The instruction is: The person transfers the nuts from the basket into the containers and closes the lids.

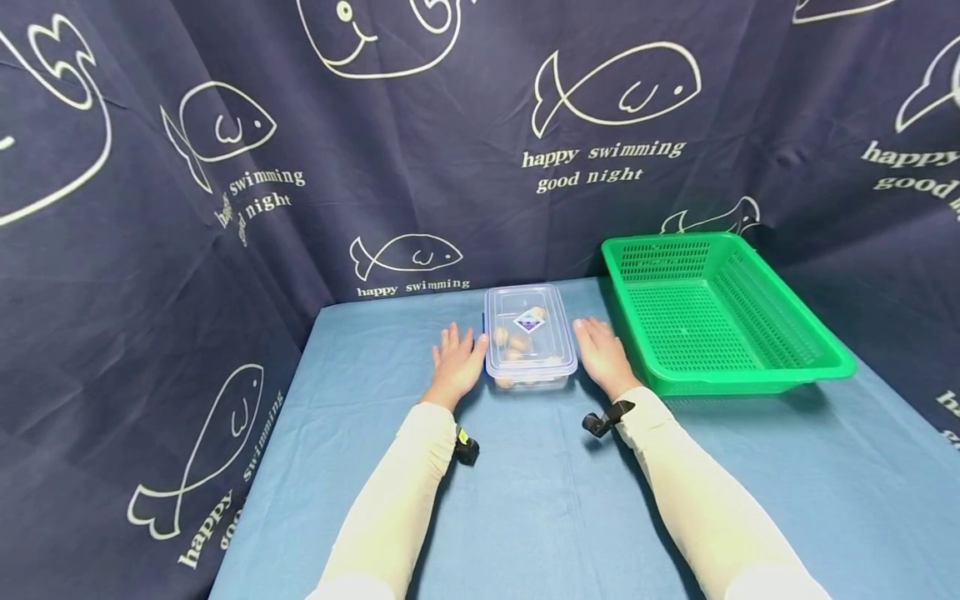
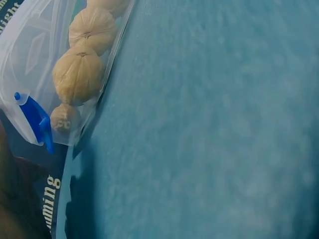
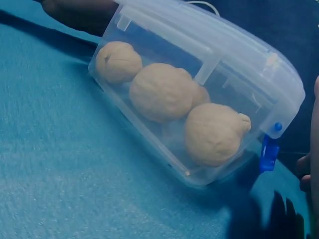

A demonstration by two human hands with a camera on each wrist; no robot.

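Observation:
A clear plastic box (image 1: 531, 333) with a see-through lid and a diamond-shaped label lies on the blue cloth between the two hands. Several round tan lumps (image 3: 159, 92), wrinkled like walnuts, show through its wall. On the box's left side the left hand (image 1: 457, 362) has its fingers spread forward, thumb tip right at the edge. Across from it, the right hand (image 1: 604, 357) points its straight fingers forward beside the box's right side. Neither hand grips anything. A blue clip (image 3: 269, 154) hangs from the lid, and another blue clip (image 2: 37, 119) shows in the left wrist view.
A green perforated plastic basket (image 1: 750, 377) stands to the right of the right hand. Dark curtains (image 1: 420, 167) with white fish drawings and lettering rise behind and at both sides. Light blue cloth (image 1: 517, 500) covers the table, and a black wrist camera (image 1: 467, 448) sits on the left sleeve.

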